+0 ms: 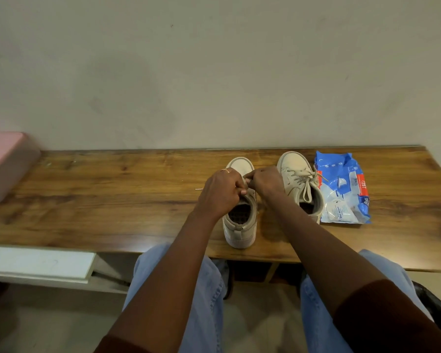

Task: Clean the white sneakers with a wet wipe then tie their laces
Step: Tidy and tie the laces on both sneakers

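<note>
The white low-top canvas sneakers sat side by side near the middle of the wooden table's [99,189] far edge, toes toward the wall. In the head view, the left sneaker [239,220] lay under both hands, and the right sneaker [299,182] stood just beside it, touching the crumpled blue plastic pack of wet wipes [341,189] toward the table's right end.

The left hand [220,192] and right hand [266,182] were pressed close together over the left sneaker's tongue, fingers curled and pinching what was probably its lace [245,180], though most of the lace was hidden by the knuckles. A thin lace tip [199,189] poked out onto the wood to the left.

The risk lay in the knot. With the fingers bunched so tightly, a loop could slip free and the bow collapse, or one end could be drawn right through. A hard tug might also drag the light sneaker toward the near edge, since nothing braced it.

Both sneakers looked off-white to beige, with pale toe caps and no obvious dirt. The right one's lace already seemed tied in a loose bow, its ends trailing toward the heel.
</note>
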